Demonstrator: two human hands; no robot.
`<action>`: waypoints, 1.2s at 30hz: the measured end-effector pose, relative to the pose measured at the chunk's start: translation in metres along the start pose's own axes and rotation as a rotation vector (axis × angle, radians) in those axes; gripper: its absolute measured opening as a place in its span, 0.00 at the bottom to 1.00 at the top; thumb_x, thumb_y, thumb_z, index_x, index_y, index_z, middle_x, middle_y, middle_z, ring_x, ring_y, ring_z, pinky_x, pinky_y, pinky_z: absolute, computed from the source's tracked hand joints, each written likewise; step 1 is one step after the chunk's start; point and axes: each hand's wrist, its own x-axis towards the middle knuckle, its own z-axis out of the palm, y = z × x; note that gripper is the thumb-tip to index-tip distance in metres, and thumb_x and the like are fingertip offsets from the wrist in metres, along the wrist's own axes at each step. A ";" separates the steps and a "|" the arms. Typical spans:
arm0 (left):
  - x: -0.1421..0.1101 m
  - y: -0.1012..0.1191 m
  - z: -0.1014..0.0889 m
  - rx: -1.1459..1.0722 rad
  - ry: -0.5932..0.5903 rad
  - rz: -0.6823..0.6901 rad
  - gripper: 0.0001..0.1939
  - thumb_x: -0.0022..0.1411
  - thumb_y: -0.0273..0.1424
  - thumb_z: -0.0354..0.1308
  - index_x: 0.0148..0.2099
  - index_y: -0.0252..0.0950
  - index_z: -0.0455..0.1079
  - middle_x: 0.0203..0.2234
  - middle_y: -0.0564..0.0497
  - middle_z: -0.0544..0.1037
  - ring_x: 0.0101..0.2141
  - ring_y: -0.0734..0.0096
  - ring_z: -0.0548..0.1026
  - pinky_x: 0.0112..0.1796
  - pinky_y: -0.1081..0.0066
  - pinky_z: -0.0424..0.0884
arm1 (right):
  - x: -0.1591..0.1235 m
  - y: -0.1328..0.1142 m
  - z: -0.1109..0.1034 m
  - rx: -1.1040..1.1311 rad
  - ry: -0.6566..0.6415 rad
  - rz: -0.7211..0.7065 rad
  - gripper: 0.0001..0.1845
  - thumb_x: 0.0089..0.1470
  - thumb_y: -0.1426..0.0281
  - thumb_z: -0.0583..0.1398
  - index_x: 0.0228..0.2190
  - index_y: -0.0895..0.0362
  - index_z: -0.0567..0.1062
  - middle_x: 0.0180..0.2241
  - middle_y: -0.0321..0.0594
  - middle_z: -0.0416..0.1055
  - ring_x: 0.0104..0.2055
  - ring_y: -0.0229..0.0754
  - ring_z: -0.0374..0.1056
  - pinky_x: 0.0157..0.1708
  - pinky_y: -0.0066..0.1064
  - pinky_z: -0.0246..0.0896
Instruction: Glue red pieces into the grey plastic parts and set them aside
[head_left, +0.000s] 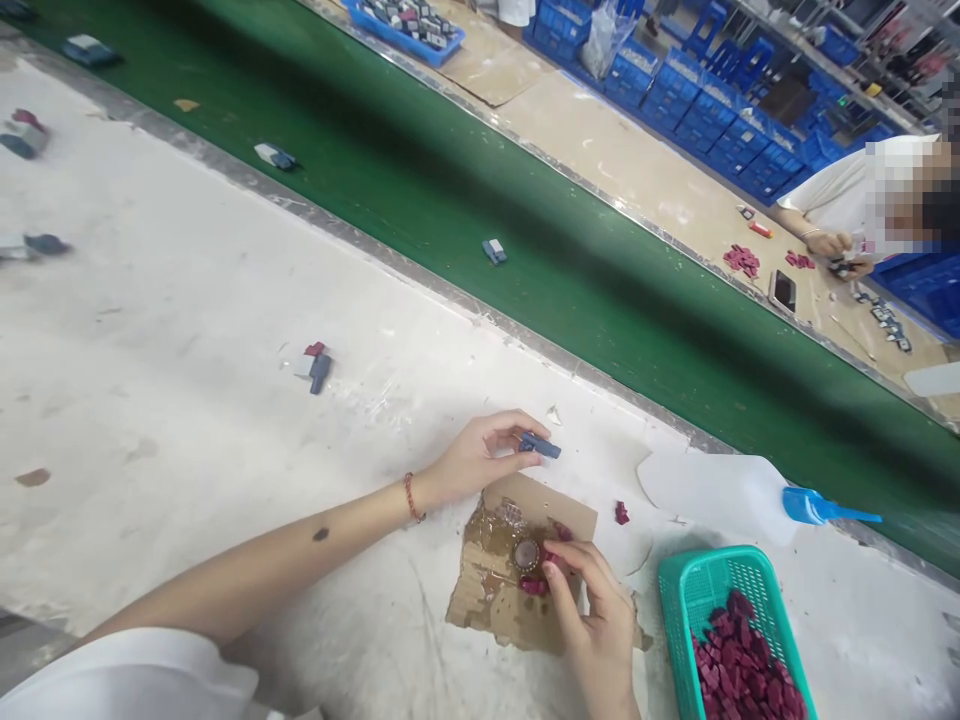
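My left hand grips a small blue-grey plastic part between thumb and fingers, just above the white table. Below it lies a piece of cardboard wet with clear, glue-like liquid. On the cardboard stands a small round cap, with dark red pieces beside it. My right hand pinches a small dark red piece at the cap's right side. Its fingertips partly cover that piece. To the right, a green basket holds many dark red pieces.
A white bottle with a blue nozzle lies by the green conveyor belt. Assembled parts rest on the belt and on the table, one being a blue-grey part. Across the belt, another person's hands handle small parts near a phone.
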 end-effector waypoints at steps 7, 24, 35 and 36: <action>0.004 -0.001 -0.005 -0.148 -0.063 -0.122 0.18 0.56 0.36 0.68 0.47 0.35 0.74 0.37 0.47 0.79 0.35 0.69 0.77 0.37 0.70 0.74 | -0.001 0.001 0.003 -0.139 -0.068 -0.208 0.09 0.62 0.72 0.57 0.40 0.53 0.77 0.32 0.39 0.79 0.33 0.42 0.76 0.35 0.31 0.73; -0.001 0.002 -0.003 -0.124 -0.168 -0.142 0.22 0.64 0.47 0.56 0.48 0.33 0.72 0.37 0.46 0.76 0.35 0.69 0.74 0.38 0.68 0.71 | 0.003 -0.001 -0.002 -0.193 -0.185 -0.150 0.10 0.64 0.70 0.55 0.38 0.53 0.77 0.32 0.39 0.79 0.34 0.42 0.76 0.35 0.31 0.72; -0.005 0.005 -0.001 0.080 -0.259 -0.096 0.18 0.68 0.45 0.50 0.49 0.36 0.62 0.26 0.57 0.64 0.24 0.76 0.61 0.28 0.73 0.60 | 0.017 0.004 -0.011 0.392 0.009 0.399 0.16 0.51 0.55 0.66 0.32 0.55 0.82 0.23 0.41 0.79 0.25 0.42 0.73 0.25 0.30 0.70; -0.005 0.005 0.000 0.117 -0.261 -0.079 0.16 0.68 0.44 0.50 0.48 0.36 0.62 0.26 0.57 0.65 0.25 0.76 0.62 0.29 0.73 0.61 | 0.020 0.004 -0.011 0.427 0.030 0.396 0.16 0.50 0.55 0.67 0.31 0.55 0.82 0.22 0.40 0.78 0.24 0.41 0.72 0.25 0.29 0.69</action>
